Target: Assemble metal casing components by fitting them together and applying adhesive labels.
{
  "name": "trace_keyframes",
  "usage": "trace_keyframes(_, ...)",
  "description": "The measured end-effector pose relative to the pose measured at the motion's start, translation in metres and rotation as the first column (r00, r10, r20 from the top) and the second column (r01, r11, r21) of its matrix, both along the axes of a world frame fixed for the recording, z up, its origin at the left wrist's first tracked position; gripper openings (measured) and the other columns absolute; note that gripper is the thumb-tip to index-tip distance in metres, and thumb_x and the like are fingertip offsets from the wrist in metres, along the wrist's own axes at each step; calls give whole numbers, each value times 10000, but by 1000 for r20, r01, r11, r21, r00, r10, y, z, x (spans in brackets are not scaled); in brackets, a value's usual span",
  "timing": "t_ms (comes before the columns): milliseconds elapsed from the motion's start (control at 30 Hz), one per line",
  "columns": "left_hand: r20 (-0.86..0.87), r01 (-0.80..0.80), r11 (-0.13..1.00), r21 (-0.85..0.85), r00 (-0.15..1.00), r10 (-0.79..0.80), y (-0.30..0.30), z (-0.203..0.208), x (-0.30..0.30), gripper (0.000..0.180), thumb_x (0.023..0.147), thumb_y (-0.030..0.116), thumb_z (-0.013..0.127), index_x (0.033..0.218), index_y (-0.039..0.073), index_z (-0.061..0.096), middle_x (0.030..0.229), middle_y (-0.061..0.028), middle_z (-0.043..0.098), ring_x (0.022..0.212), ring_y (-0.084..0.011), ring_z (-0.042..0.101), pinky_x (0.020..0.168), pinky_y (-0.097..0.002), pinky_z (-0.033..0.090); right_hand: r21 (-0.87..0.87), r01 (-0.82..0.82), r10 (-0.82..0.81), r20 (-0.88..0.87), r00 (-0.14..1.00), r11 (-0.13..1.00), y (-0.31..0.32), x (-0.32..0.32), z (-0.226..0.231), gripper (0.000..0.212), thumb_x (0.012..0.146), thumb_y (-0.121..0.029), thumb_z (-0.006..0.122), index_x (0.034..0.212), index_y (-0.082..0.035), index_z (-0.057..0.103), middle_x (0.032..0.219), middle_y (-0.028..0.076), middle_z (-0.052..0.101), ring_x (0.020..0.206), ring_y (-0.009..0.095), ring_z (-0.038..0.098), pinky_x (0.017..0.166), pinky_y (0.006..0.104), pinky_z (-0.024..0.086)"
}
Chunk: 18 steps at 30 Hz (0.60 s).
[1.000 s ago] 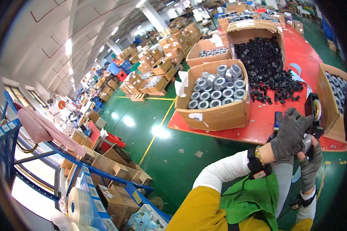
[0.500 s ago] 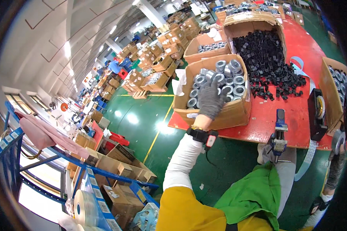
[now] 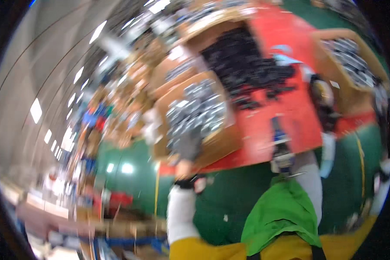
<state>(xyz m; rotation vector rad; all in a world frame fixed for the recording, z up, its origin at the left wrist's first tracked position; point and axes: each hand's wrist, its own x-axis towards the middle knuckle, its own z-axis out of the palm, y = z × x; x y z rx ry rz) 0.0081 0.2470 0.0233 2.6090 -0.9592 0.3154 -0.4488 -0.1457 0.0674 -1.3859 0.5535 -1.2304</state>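
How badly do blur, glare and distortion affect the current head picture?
Head view: heavy smear softens the left hand and grey metal parts; head view: bright glare spots the green floor; head view: lines along the ceiling bow, and the rim falls to black.

A wide fisheye lens, the left of two on the wearer's head, looks down and forward across the green apron [image 3: 278,210], very near at bottom centre, to the red worktable [image 3: 301,125] and the carton of silvery metal rings [image 3: 223,149] at middle range. Far off at upper left, ceiling lights [image 3: 36,110] recede (much is smeared by blur); a dark curved border rings the view.
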Motion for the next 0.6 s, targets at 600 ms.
trace_keyframes(600, 575, 185, 929, 319, 742, -346, 45, -39, 71, 372, 886, 419, 423, 1132, 158, 518, 585, -90, 529, 508, -264, 522, 400, -322, 396, -344, 73, -352, -908, 230, 936, -159, 12, 52, 286, 804, -176, 473, 821, 83, 594, 616, 151, 618, 507, 225, 633, 426, 320, 520)
